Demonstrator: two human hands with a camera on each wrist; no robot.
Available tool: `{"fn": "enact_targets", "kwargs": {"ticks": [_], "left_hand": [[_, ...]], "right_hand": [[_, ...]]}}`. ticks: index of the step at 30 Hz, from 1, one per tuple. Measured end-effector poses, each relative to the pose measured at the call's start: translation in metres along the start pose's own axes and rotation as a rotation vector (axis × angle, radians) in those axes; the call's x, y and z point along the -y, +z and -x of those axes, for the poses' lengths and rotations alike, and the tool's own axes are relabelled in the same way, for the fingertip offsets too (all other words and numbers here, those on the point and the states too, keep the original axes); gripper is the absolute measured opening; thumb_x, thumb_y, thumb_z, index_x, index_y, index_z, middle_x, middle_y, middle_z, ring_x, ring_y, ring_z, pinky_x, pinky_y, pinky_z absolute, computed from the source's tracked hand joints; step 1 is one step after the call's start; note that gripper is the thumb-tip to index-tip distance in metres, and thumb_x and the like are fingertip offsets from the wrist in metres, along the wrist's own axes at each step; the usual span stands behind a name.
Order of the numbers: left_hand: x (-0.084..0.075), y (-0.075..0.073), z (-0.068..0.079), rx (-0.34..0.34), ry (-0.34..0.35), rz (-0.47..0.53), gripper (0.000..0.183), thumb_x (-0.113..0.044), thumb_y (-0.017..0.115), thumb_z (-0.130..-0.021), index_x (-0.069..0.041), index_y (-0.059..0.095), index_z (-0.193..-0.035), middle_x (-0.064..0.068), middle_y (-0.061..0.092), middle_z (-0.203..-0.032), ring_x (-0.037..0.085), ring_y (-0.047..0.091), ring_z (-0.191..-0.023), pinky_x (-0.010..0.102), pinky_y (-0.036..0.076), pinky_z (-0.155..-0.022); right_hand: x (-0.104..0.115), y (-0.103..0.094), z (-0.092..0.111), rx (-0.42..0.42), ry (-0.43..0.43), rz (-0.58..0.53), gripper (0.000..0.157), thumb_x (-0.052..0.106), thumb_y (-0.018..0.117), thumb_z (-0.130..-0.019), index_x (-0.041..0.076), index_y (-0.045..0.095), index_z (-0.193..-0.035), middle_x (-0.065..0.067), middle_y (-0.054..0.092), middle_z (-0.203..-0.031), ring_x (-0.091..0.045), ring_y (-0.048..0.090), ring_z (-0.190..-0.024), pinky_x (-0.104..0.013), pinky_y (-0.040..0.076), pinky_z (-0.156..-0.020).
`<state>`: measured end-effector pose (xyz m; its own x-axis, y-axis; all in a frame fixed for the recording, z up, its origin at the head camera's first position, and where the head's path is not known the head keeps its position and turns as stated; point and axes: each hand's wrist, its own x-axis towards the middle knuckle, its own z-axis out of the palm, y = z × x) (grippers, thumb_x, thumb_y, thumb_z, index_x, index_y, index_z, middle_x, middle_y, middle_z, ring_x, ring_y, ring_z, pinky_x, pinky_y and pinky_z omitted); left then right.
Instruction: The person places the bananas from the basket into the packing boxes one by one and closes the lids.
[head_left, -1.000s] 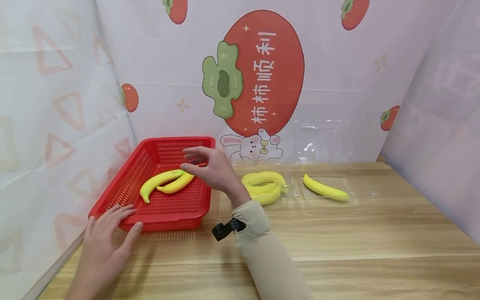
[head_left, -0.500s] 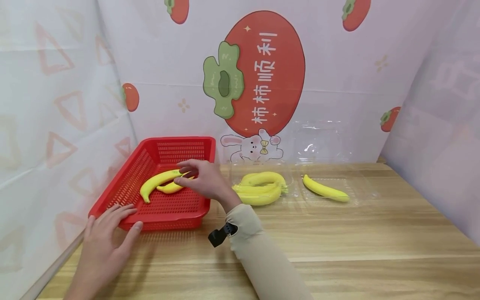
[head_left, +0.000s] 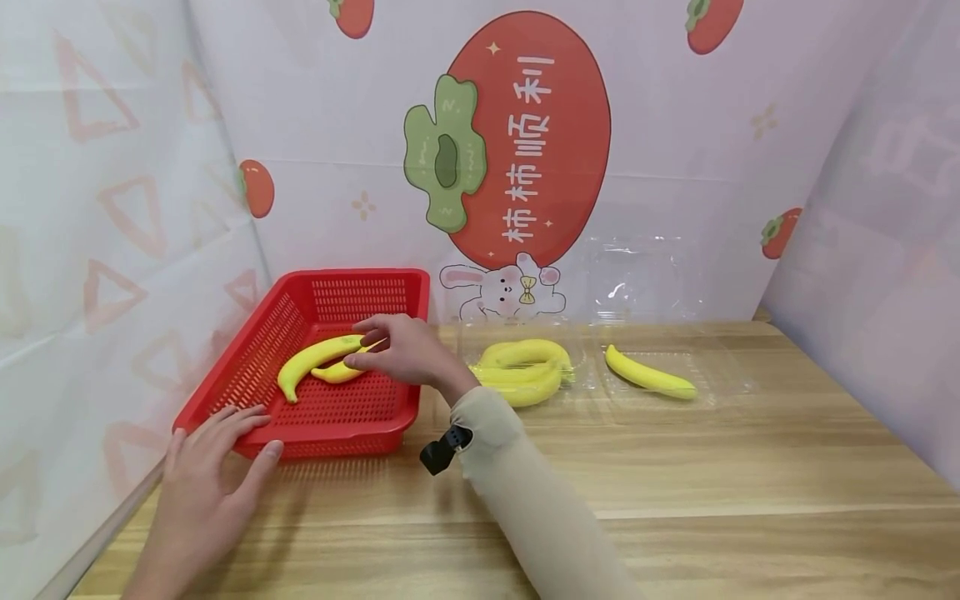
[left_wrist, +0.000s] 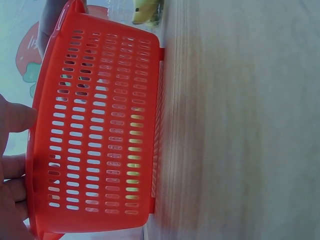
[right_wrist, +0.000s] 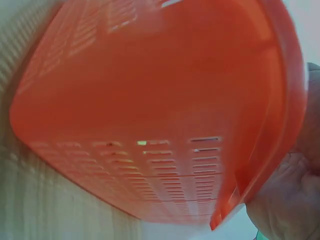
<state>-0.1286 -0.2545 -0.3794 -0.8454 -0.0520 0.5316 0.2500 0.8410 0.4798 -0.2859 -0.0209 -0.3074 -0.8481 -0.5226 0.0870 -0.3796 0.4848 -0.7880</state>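
A red plastic basket [head_left: 300, 432] stands at the left of the table with two bananas on its floor. The longer banana [head_left: 309, 363] lies in front of the left wall. Beside it is a shorter banana [head_left: 333, 372], its right end hidden by my right hand [head_left: 408, 352]. That hand reaches over the basket's right rim, thumb and fingers apart and loosely bent around the banana ends; contact with them cannot be made out. My left hand [head_left: 213, 479] rests on the near left rim, fingers spread and relaxed. In the left wrist view, its thumb [left_wrist: 20, 117] lies against the rim.
Right of the basket, a clear plastic box [head_left: 581, 383] holds several bananas [head_left: 525, 372]. A second clear box [head_left: 705, 375], its lid raised against the back wall, has one banana [head_left: 648, 375] in it. Printed cloth walls enclose the wooden table [head_left: 675, 492] at back and sides.
My right hand has moved down and slightly left, deeper into the basket toward the shorter banana. The left hand stays on the rim. The bananas and boxes have not moved.
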Motion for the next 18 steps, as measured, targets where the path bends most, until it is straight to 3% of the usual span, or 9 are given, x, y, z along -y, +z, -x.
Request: {"fn": "enact_targets", "kwargs": {"ticks": [6, 18], "left_hand": [[-0.001, -0.001, 0.0, 0.012, -0.015, -0.009, 0.046, -0.024, 0.076, -0.098, -0.004, 0.064, -0.137, 0.026, 0.062, -0.145, 0.05, 0.043, -0.141, 0.07, -0.006, -0.132], [-0.002, -0.002, 0.0, -0.005, 0.0, -0.006, 0.044, -0.022, 0.077, -0.096, -0.003, 0.066, -0.134, 0.025, 0.064, -0.142, 0.05, 0.045, -0.14, 0.07, -0.002, -0.132]], "right_hand": [[0.002, -0.004, -0.013, 0.048, 0.045, -0.013, 0.053, 0.041, 0.081, -0.093, 0.02, 0.068, -0.14, -0.004, 0.075, -0.124, -0.017, 0.068, -0.109, -0.027, 0.061, -0.082], [-0.002, 0.001, -0.029, 0.042, 0.047, -0.074, 0.048, 0.036, 0.081, -0.094, 0.016, 0.071, -0.137, -0.006, 0.075, -0.129, -0.017, 0.068, -0.113, -0.028, 0.062, -0.089]]}}
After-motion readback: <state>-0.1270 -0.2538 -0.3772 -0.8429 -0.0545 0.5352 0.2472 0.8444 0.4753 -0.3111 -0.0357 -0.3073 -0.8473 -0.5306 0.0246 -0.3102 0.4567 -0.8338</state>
